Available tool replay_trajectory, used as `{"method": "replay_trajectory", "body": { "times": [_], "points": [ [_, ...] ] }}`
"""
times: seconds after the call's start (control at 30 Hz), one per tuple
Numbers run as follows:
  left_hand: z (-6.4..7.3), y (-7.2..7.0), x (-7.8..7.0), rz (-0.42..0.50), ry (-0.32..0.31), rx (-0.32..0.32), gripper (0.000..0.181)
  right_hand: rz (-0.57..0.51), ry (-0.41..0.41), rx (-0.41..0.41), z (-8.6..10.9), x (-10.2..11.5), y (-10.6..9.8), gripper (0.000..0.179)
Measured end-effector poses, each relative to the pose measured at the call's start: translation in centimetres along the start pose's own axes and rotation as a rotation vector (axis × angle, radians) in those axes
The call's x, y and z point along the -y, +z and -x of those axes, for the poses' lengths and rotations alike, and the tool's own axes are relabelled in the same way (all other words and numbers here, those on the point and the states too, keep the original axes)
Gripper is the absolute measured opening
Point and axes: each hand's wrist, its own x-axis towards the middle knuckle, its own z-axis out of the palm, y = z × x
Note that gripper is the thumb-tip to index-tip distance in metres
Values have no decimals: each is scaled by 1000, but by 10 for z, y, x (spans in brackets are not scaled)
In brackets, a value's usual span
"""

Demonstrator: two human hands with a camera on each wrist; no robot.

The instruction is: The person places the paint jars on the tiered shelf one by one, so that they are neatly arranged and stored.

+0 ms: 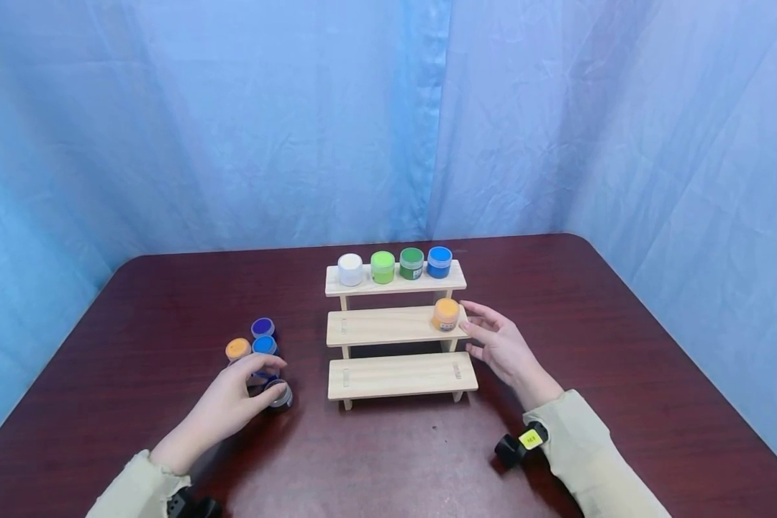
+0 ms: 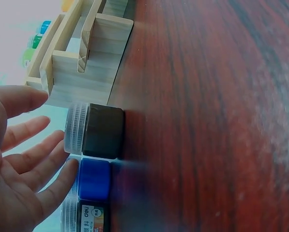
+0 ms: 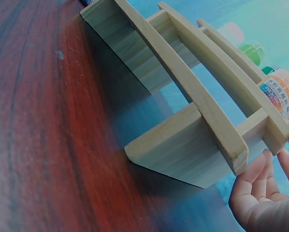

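Observation:
My left hand (image 1: 239, 396) hovers over a cluster of paint jars at the left, fingers spread and slightly bent. Its thumb is close by the clear lid of a black paint jar (image 2: 104, 131); a dark blue jar (image 2: 94, 180) stands beside that one. On the right, my right hand (image 1: 501, 349) is at the end of the wooden three-step rack (image 1: 388, 378). Its thumb and forefinger are right beside an orange paint jar (image 1: 445, 315), which stands upright at the right end of the middle step. The fingers are parted and loosely bent, not wrapped around the jar.
White (image 1: 350, 270), light green (image 1: 383, 267), dark green (image 1: 411, 264) and blue (image 1: 439, 262) jars line the top step. Another orange jar (image 1: 237, 350), a blue jar (image 1: 265, 344) and a purple-blue jar (image 1: 262, 328) stand behind my left hand. Blue curtains (image 1: 285, 129) surround the table (image 1: 395, 460).

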Motion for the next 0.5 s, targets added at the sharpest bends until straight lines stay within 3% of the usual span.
{"method": "replay_trajectory", "body": {
  "times": [0.5],
  "points": [
    [2,-3,-3,-17,-50,65,23,-9,1,-2,-1,-1,0,55]
  ]
}}
